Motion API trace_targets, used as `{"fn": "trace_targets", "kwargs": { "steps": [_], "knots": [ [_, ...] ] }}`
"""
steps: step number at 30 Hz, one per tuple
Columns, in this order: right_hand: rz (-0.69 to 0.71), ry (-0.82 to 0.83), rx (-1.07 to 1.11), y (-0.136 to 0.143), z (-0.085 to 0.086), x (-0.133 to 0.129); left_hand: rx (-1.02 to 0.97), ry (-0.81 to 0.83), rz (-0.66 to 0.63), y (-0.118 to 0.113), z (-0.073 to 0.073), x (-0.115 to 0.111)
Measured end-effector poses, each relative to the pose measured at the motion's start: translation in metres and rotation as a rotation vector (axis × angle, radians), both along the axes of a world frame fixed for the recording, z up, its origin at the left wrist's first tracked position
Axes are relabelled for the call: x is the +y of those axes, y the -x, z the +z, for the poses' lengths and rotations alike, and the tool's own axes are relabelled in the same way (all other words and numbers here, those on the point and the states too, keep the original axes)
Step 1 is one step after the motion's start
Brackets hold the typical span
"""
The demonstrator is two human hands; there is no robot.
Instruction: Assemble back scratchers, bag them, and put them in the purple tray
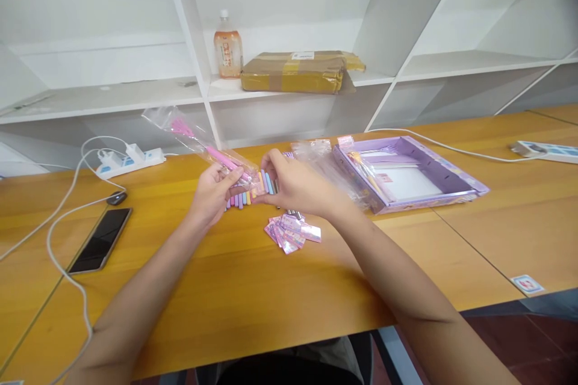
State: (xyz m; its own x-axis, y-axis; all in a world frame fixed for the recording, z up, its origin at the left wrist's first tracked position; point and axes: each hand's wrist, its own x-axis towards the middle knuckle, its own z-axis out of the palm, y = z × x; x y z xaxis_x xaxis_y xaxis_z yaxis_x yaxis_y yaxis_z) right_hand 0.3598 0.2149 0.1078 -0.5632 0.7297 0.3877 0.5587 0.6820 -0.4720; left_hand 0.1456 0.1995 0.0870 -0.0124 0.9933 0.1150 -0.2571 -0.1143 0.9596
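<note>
Left fingers pinch a bagged pink tool | right fingers curl around pastel sticks; whether gripping, I can't tell | both near twelve o'clock | apparently mid-handling; next calls for steady left pinch

two hands, one phone around 8 o'clock, one bottle 11ish, one taped carton 12ish, two power strips, 9 and 3
</note>
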Motion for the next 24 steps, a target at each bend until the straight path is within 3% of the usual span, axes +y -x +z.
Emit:
{"fn": "trace_targets", "kwargs": {
  "steps": [7,11,15,20,24],
  "knots": [
    [0.062,0.009,0.15,-0.007,0.001,0.003,-0.019,-0.004,-0.01,0.004,-0.002,0.003],
    [0.162,0.01,0.116,-0.017,0.006,0.009,-0.027,0.004,0.015,0.005,-0.004,0.005],
    [0.305,-0.072,0.02,-0.027,0.008,0.016,-0.028,0.009,0.0,0.006,-0.004,0.006],
    [0.339,-0.201,0.049,-0.028,0.006,0.02,-0.009,0.034,-0.025,0.006,-0.003,0.006],
    [0.363,-0.207,0.126,-0.02,0.005,0.018,0.041,0.043,-0.101,0.005,-0.006,0.005]
  ]
}}
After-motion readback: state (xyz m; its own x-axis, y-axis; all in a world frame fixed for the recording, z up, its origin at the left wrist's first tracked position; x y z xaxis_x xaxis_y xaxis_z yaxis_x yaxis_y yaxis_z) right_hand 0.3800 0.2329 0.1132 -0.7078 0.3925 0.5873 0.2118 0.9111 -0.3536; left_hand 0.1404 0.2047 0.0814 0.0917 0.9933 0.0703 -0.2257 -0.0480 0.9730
